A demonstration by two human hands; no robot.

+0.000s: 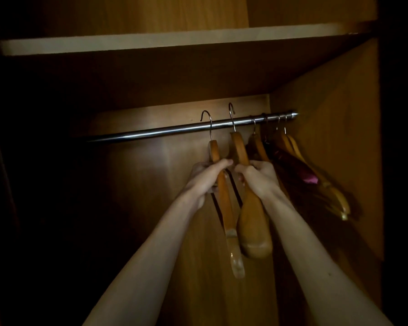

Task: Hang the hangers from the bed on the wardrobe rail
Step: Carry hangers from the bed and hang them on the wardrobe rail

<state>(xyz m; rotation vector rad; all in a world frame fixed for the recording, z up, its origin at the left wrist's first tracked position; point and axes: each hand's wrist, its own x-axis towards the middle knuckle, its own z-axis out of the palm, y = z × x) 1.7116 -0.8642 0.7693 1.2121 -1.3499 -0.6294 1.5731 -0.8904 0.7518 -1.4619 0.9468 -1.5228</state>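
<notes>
Inside a dark wardrobe a metal rail (165, 131) runs left to right. My left hand (205, 176) grips a slim wooden hanger (226, 215) whose metal hook rises above the rail. My right hand (259, 176) grips a broad-shouldered wooden hanger (252, 227), its hook also sticking up past the rail. Both hooks cross the rail line; whether they rest on it I cannot tell. Several wooden hangers (292, 147) hang at the rail's right end.
A wooden shelf (174, 40) spans the wardrobe above the rail. The right side wall (339, 118) stands close to the hung hangers. A dark red garment piece (302, 171) hangs among them. The rail's left stretch is bare and in deep shadow.
</notes>
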